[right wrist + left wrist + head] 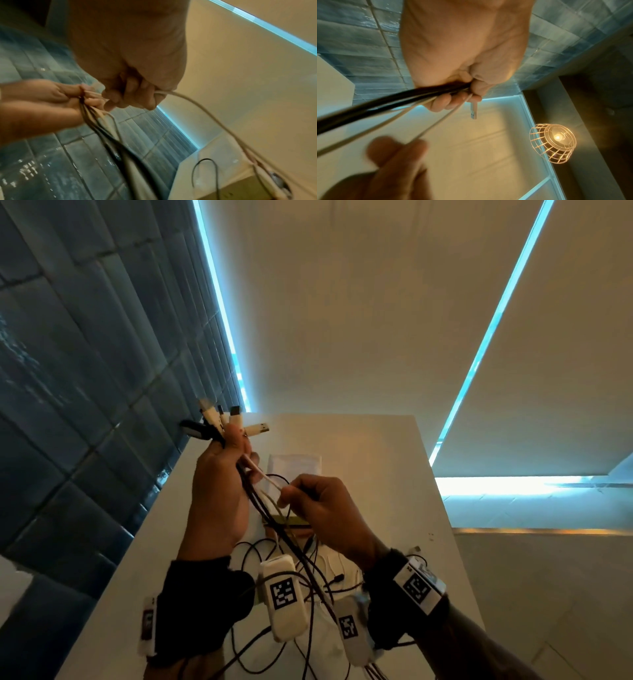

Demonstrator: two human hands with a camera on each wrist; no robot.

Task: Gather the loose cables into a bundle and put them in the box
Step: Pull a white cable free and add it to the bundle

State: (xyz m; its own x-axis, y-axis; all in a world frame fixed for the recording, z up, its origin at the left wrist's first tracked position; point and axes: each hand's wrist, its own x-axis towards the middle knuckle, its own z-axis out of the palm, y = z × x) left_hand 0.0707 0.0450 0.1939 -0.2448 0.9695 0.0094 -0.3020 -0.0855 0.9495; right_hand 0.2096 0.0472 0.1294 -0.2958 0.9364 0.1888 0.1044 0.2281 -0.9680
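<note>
My left hand (239,453) is raised above the table and grips a bundle of black and white cables (274,529) just below their USB plugs (233,422), which fan out above the fist. My right hand (291,494) is close beside it and pinches one white cable (267,477) running out of the bundle. The left wrist view shows the left hand (462,94) closed round the black cables (385,101). Seen from the right wrist, my right hand (133,97) holds the white cable (197,105), which trails down to a cardboard box (231,189). My hands largely hide the box in the head view.
The lower cable ends lie in loose loops (260,652) on the white table (394,474) beneath my wrists. A blue tiled wall (68,371) runs along the table's left side. Overhead hangs a lit wire-cage lamp (553,142).
</note>
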